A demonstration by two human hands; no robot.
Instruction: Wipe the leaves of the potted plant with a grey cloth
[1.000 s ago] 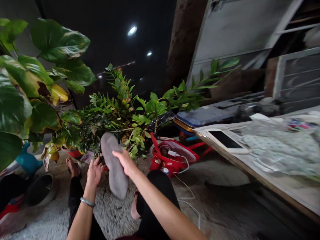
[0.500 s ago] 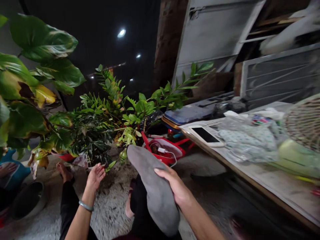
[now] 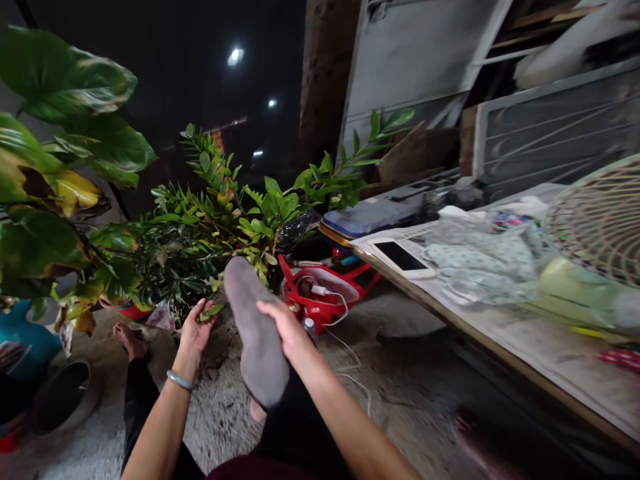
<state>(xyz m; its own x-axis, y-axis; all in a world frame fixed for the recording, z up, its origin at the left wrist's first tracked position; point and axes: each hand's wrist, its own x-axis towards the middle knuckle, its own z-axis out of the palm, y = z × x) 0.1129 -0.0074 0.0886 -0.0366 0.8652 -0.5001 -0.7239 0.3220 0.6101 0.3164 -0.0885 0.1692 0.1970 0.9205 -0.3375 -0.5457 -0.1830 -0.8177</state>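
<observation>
My right hand point(image 3: 286, 328) grips a grey sock point(image 3: 255, 333) by its right edge, thumb on top and the other fingers hidden beneath. The sock is spread out in a long foot shape, with its narrower end towards the plants. To the left of the sock, my left hand point(image 3: 196, 328) is held palm up with its fingers loosely apart and curved. A green leaf point(image 3: 212, 312) shows at those fingers; whether they touch it I cannot tell. A bracelet point(image 3: 180, 380) circles my left wrist.
Leafy potted plants point(image 3: 200, 227) stand ahead and left. A red basket point(image 3: 320, 310) with a white cable is beyond my right hand. On the right, a table point(image 3: 505, 333) bears a phone point(image 3: 404, 257), plastic bags and a fan point(image 3: 600, 220). Another person's hand point(image 3: 11, 355) appears far left near a dark bucket point(image 3: 63, 397).
The right hand has moved left and away from me with the sock, closer to the left hand. The left hand has risen slightly, its fingers now at the leaf.
</observation>
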